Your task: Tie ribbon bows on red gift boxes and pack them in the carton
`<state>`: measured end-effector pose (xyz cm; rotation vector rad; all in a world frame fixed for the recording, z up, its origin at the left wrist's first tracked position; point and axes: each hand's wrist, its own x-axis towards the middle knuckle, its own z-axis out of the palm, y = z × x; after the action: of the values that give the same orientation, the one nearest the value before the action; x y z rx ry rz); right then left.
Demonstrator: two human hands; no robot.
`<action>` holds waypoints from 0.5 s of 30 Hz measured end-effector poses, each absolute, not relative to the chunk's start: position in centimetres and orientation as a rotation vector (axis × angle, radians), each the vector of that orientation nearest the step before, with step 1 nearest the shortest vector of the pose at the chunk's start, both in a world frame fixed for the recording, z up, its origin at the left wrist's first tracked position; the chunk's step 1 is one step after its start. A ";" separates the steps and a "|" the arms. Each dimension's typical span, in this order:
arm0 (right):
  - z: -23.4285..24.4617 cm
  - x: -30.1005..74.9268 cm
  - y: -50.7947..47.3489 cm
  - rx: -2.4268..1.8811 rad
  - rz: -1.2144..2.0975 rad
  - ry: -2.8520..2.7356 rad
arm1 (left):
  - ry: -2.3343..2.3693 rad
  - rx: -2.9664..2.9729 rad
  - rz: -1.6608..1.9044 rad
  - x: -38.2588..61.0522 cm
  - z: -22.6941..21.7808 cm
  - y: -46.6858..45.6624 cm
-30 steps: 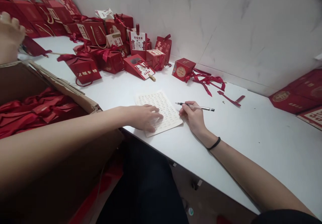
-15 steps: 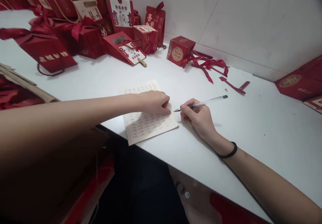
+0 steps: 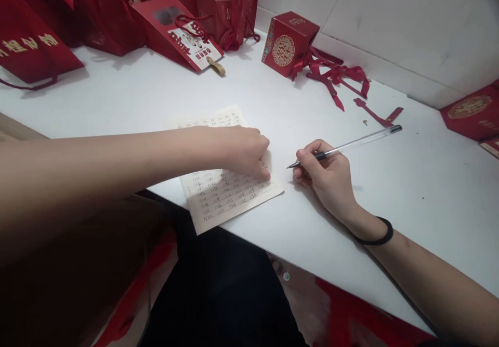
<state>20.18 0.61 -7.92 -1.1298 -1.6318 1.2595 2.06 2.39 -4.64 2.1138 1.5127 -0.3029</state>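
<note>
While one corner of the paper (image 3: 220,198) juts over the near edge of the bench (image 3: 393,178), open room spreads rightward. On the paper rests the left hand (image 3: 244,149), thumb apart from curled fingers; the right hand (image 3: 329,178) pinches a pen (image 3: 362,140).

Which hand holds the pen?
The right hand, with the black band at its wrist, holds the pen; the left hand is over the sheet.
</note>
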 end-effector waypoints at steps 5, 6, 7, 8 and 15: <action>-7.2 18.4 -0.6 -1.206 1.145 -1.702 | 1.551 2.097 -0.371 2.4 -4.0 2.1; -7.2 18.2 -0.8 -1.201 1.119 -1.714 | 1.552 2.088 -0.373 2.4 -3.9 2.1; -7.2 18.0 -0.9 -1.189 1.085 -1.734 | 1.554 2.077 -0.375 2.4 -3.8 2.1; -7.3 18.0 -0.9 -1.177 1.048 -1.760 | 1.559 2.065 -0.380 2.4 -3.7 2.1; -7.4 18.5 -0.7 -1.191 0.976 -1.898 | 1.644 1.957 -0.367 2.8 -3.7 2.3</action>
<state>18.52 -0.70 -7.45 -1.1907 -1.8983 0.9755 2.82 2.26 -3.69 1.9568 1.6442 -0.3673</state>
